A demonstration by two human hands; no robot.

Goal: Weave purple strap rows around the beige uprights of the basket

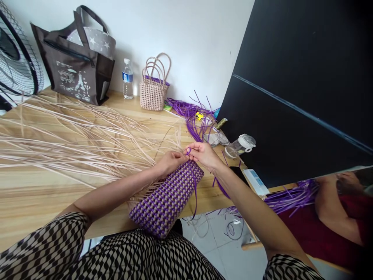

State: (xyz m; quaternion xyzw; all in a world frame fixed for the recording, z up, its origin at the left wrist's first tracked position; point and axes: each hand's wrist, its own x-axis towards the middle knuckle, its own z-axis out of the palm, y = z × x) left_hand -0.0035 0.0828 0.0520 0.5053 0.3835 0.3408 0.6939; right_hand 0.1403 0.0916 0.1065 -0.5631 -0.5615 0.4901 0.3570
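A half-woven basket (169,198) in purple and beige cord lies tilted between the table edge and my lap. At its far end my left hand (172,161) is closed, fingers pinched at the rim. My right hand (202,153) meets it there, gripping a purple cord (189,150) that makes a small loop at the fingertips. The cord's tail hangs down the basket's right side. Long beige strands (96,147) fan out from the basket's left side across the table. What exactly lies between my left fingertips is partly hidden.
Behind stand a brown tote bag (78,70), a water bottle (127,79) and a small finished woven basket (154,91). Purple strands (189,112) lie by the black panel (305,77), near a clear cup (239,146). A fan (17,54) is far left; another person (335,210) sits right.
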